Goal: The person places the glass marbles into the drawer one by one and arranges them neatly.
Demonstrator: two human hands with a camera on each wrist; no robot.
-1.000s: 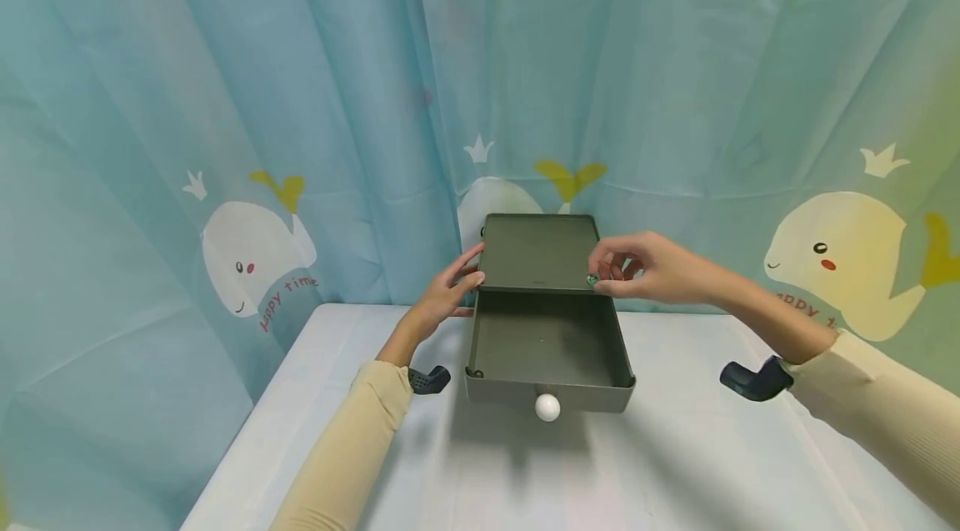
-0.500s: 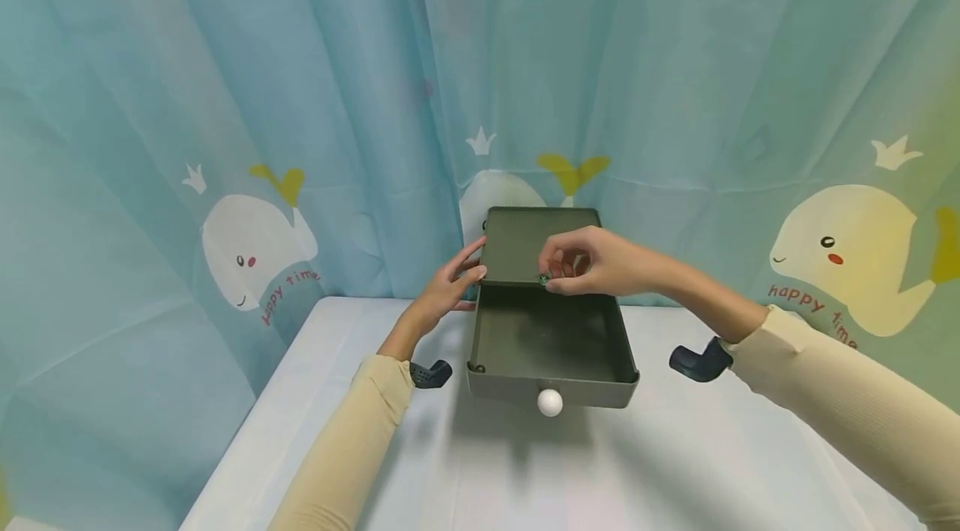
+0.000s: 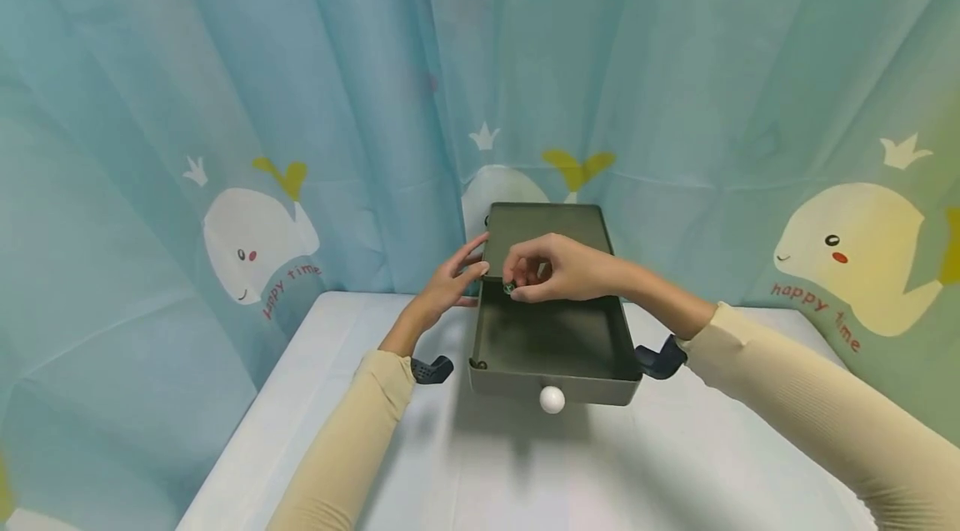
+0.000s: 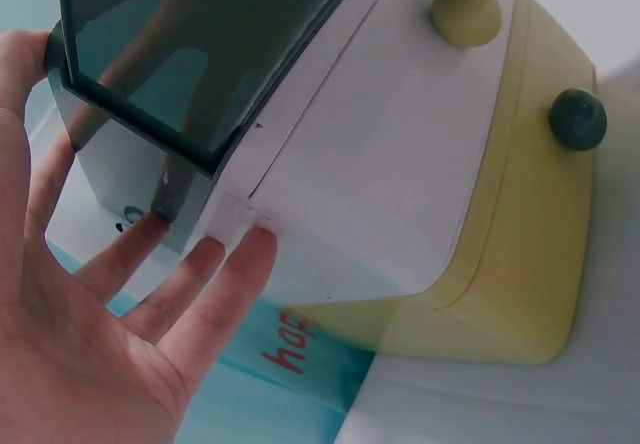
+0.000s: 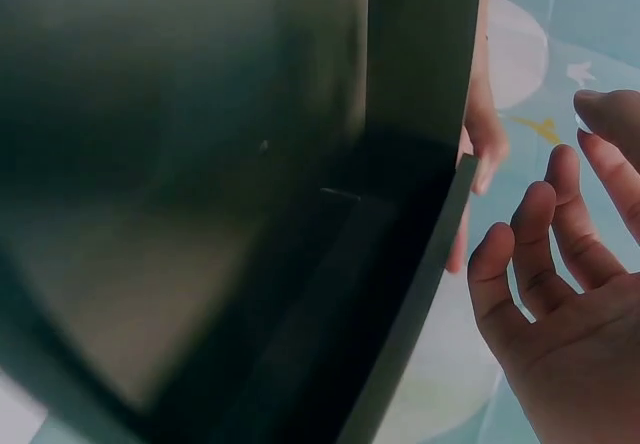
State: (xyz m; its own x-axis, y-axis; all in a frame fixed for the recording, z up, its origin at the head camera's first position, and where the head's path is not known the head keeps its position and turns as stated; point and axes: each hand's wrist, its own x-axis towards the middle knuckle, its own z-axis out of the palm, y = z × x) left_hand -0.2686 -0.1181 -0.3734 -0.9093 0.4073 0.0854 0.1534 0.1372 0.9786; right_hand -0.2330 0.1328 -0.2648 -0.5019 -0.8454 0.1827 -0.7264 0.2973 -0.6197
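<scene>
A dark olive drawer (image 3: 555,348) with a white knob (image 3: 552,399) is pulled out from the top of a drawer unit. My left hand (image 3: 444,289) rests against the unit's left side, its fingers spread and mostly straight; the left wrist view shows fingertips on the lower tiers too. Over the back part of the drawer, my right hand (image 3: 570,268) pinches a small dark green piece (image 3: 509,288) with light marks between thumb and fingertips. Its exact kind I cannot tell. In the right wrist view, the drawer's inside (image 5: 130,164) appears beside the right hand (image 5: 575,314).
Below the olive drawer sit a white drawer (image 4: 400,154) with a yellow knob (image 4: 466,12) and a yellow drawer (image 4: 500,294) with a dark green knob (image 4: 578,120). The unit stands on a white-covered table (image 3: 300,414), with a blue whale-print curtain (image 3: 360,97) behind.
My right hand has moved left with the small green piece, from the unit's right edge across to the left part of the drawer. The left hand has stayed at the unit's side.
</scene>
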